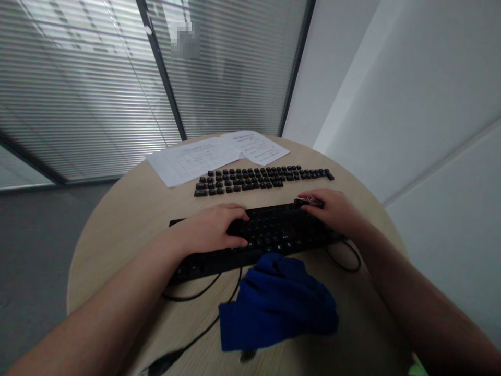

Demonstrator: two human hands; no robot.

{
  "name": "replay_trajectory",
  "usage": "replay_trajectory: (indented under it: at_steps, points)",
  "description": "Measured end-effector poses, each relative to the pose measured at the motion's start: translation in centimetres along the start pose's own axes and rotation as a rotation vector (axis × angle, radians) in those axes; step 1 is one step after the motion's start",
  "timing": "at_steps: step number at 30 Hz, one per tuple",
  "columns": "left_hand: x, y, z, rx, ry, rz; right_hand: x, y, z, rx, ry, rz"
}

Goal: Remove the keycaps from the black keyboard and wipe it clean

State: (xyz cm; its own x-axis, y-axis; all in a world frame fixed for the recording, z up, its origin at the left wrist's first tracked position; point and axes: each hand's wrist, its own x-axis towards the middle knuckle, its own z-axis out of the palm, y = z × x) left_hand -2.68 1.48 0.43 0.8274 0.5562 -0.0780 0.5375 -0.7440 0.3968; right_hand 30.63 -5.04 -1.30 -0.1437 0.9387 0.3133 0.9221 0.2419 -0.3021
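A black keyboard (pixel 270 228) lies across the table in front of me, some of its keys showing, others hidden under my hands. My left hand (pixel 211 225) rests on its left part, thumb and index finger apart, holding nothing. At the upper right of the keyboard, my right hand (pixel 332 209) is closed on a keycap puller (pixel 313 202), a small black piece with thin wires. Beyond the keyboard, several loose black keycaps (pixel 242 180) stand in rows on the table. A crumpled blue cloth (pixel 277 308) lies just in front of the keyboard.
Printed paper sheets (pixel 199 156) lie at the far side of the round wooden table (pixel 117 224). A black cable (pixel 207 331) runs under the cloth, and a cable loop (pixel 358 263) lies at right. A dark-bristled brush end (pixel 247 356) pokes out below the cloth. White walls stand close at right.
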Motion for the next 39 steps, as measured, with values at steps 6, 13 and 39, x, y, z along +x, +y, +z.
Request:
replay_trajectory:
  at_steps: [6,13,39]
  points:
    - [-0.2,0.1,0.0,-0.002,0.017,0.021,0.2,0.9,0.6,-0.078,-0.013,0.072]
    - [-0.4,0.3,0.0,0.001,0.015,0.020,4.6,2.4,1.0,-0.193,-0.098,0.045]
    - [-0.7,-0.4,-0.4,-0.012,-0.013,0.057,10.3,4.9,3.7,-0.282,-0.167,0.033]
